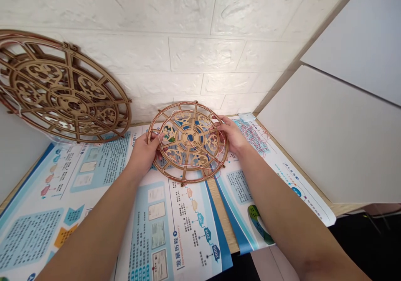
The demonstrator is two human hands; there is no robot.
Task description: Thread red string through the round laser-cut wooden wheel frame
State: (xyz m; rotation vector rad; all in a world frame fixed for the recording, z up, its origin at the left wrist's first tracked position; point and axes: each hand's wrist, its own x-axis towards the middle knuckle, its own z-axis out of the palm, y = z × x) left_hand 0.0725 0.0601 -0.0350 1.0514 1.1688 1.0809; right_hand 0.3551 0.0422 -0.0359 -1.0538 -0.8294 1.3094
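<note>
A round gold openwork frame (189,138) with scroll patterns and a thin pale wire across it is held tilted over the printed sheets. My left hand (144,153) grips its left rim, thumb in front and fingers behind. At the right rim, my right hand (230,134) is closed on the same frame, its fingers partly reaching through the openings. A stack of larger, similar round frames (73,103) leans against the wall at the left, with pale wire hanging along its edge.
Printed poster sheets (161,189) cover the wooden table (221,210). Tangled red and white wire (255,135) lies at the right rear. A white brick-pattern wall (206,55) stands behind, and white panels (332,134) rise on the right.
</note>
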